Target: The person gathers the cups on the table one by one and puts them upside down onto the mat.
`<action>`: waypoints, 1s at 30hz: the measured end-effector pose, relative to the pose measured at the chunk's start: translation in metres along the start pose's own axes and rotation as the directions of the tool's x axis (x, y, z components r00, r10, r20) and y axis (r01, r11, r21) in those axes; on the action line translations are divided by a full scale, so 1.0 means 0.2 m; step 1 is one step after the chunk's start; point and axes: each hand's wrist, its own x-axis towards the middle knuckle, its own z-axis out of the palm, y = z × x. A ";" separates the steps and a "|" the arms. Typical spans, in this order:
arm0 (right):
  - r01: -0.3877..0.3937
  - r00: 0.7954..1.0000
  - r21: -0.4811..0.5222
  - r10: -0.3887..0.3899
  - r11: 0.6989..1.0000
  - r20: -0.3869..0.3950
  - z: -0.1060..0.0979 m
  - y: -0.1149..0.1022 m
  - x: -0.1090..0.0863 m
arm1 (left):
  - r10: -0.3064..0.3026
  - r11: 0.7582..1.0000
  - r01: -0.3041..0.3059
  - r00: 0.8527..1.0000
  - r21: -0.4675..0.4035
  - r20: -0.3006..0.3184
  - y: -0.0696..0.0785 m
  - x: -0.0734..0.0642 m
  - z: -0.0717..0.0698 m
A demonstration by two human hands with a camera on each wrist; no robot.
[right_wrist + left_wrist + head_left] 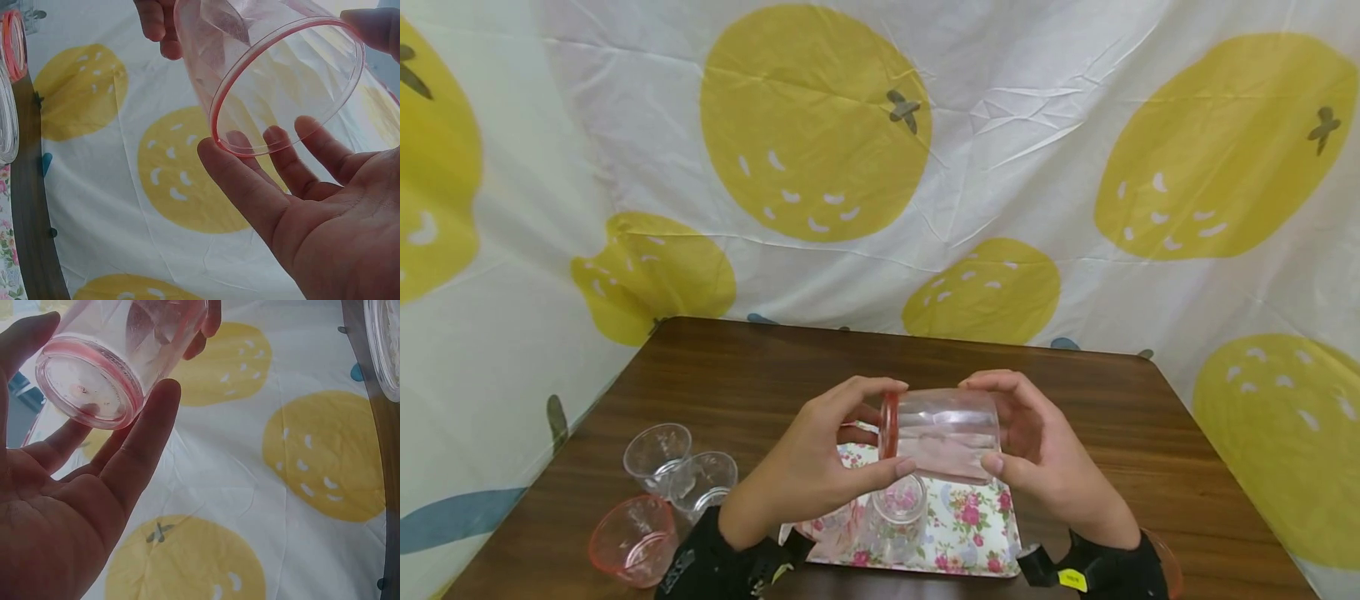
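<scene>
A clear pink-tinted cup (947,437) lies sideways in the air above the floral tray (970,517). My left hand (831,446) pinches its thick pink base (90,384) between thumb and fingers. At the other end, my right hand (1045,450) holds the cup by its wide mouth, with fingertips at the thin pink rim (228,94). Below the hands, a clear cup (898,521) stands on the tray, and a pinkish one (831,533) beside it is partly hidden by my left hand.
Left of the tray on the brown wooden table (760,367) stand two clear cups, one behind (655,454) and one nearer (707,483), plus a pink cup (636,542). A pink edge (1168,567) shows past my right sleeve. A lemon-print cloth (1000,192) hangs behind.
</scene>
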 end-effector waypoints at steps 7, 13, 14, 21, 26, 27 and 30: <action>0.032 0.999 -0.017 -0.032 0.999 0.017 0.00 0.01 0.00 | 0.043 0.999 -0.043 0.999 0.007 -0.006 0.00 0.00 0.00; 0.018 1.000 -0.013 -0.018 1.000 0.018 0.00 0.00 0.00 | 0.053 0.999 -0.053 0.998 0.006 -0.017 0.00 0.00 0.00; 0.015 1.000 -0.010 -0.015 1.000 0.018 0.00 0.00 0.00 | 0.053 0.999 -0.053 0.998 0.004 -0.019 0.00 0.00 0.00; 0.010 0.999 -0.080 -0.013 0.997 -0.038 -0.03 -0.03 -0.01 | 0.073 0.995 -0.070 0.996 0.066 -0.052 0.01 0.01 0.00; -0.007 0.992 -0.178 -0.015 0.984 -0.122 -0.08 -0.05 -0.03 | 0.125 0.982 -0.115 0.990 0.149 -0.059 0.00 0.01 0.01; -0.009 0.991 -0.194 -0.018 0.981 -0.135 -0.08 -0.06 -0.03 | 0.134 0.979 -0.124 0.989 0.165 -0.054 0.00 0.01 0.02; -0.003 0.984 -0.231 -0.038 0.973 -0.172 -0.11 -0.07 -0.05 | 0.151 0.965 -0.139 0.988 0.222 -0.037 0.00 0.01 0.04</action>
